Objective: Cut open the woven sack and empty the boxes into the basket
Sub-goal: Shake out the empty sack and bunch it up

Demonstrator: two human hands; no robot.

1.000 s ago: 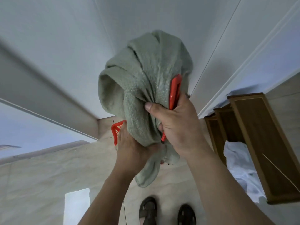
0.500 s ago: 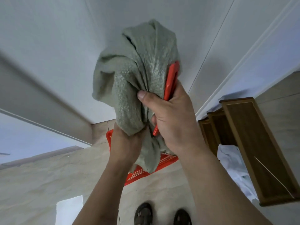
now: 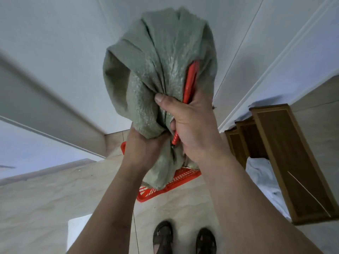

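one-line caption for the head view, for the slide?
Both hands grip a bunched green woven sack above a red basket; right also holds a red cutter.

The grey-green woven sack is held above the red slatted plastic basket on the tiled floor; the brown wooden frame stands to the right.

So from my feed the floor is pale marbled tile with thin grout lines. Sitting right on it is a red slotted plastic basket, mostly hidden from me, just a corner and one side poking out. Near the bottom edge a pair of dark sandals stands on the tile. Off to the right a brown wooden frame rests there too, with crumpled white cloth beside it.
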